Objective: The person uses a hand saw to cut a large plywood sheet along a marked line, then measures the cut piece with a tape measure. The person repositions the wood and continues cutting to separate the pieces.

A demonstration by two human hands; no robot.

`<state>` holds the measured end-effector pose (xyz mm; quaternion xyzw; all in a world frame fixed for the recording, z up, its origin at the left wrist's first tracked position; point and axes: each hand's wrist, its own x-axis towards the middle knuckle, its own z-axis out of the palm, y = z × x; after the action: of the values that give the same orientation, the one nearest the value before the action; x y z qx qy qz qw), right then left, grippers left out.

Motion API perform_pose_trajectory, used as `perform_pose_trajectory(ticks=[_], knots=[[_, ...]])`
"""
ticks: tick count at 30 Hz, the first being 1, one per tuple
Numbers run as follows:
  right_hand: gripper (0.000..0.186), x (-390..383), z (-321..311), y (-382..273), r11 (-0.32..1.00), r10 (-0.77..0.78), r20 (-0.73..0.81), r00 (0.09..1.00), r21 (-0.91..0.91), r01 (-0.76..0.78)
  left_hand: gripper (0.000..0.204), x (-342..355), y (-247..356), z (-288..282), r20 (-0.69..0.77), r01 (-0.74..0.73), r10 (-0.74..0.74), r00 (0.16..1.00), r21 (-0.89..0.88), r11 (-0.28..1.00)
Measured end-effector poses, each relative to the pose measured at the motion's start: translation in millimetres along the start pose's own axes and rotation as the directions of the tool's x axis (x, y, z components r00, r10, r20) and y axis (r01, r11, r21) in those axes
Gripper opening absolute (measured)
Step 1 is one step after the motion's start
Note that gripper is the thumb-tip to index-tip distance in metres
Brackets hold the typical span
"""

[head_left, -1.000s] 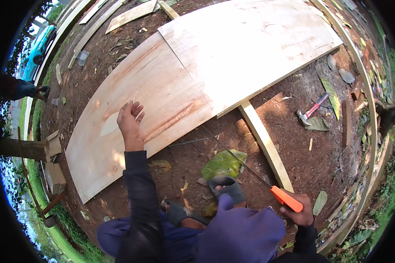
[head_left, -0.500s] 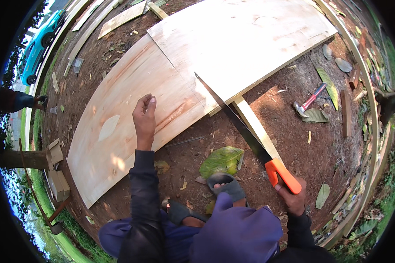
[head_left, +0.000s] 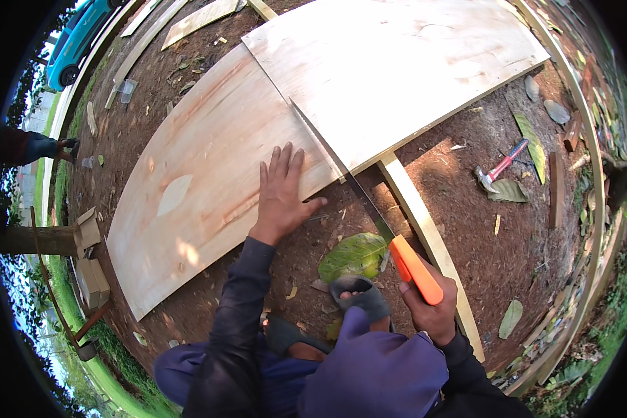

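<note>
My left hand (head_left: pixel 282 198) lies spread on the near edge of the left plywood piece (head_left: pixel 202 139), just left of the saw blade. My right hand (head_left: pixel 432 310) is wrapped round the orange handle of a hand saw (head_left: pixel 414 268). The blade runs up from the handle to the seam between the left piece and the brighter right plywood panel (head_left: pixel 397 70), lying along that line at the panel's near edge. A wooden batten (head_left: pixel 421 223) extends from under the panel toward me, passing to the right of the saw. A pale leaf-shaped patch marks the left piece.
A red-handled hammer (head_left: pixel 498 167) and short dark boards (head_left: pixel 557 188) lie at right, inside a curved strip of wood (head_left: pixel 592 160). A cardboard box (head_left: pixel 90 279) and a trunk (head_left: pixel 35 240) are at left. A person's legs (head_left: pixel 42 148) and a turquoise car (head_left: pixel 73 49) appear upper left.
My left hand has moved right and opened flat onto the plywood. The saw has swung up and leftward, its blade now along the seam; my right hand moved left with it.
</note>
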<state>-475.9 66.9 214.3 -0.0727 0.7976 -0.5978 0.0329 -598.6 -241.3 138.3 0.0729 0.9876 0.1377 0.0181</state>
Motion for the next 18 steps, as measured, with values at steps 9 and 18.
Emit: perform_pose_trajectory(ticks=[9,18], knots=[[0.051,10,7,-3,0.998,0.000,0.028,1.000,-0.059,0.001,0.107,-1,1,2,0.039,-0.002,0.001,0.999,0.024,1.000],[0.053,24,-7,-35,0.992,0.072,0.207,0.976,-0.117,-0.049,0.099,-10,4,19,-0.063,0.048,-0.043,0.997,0.085,0.995]])
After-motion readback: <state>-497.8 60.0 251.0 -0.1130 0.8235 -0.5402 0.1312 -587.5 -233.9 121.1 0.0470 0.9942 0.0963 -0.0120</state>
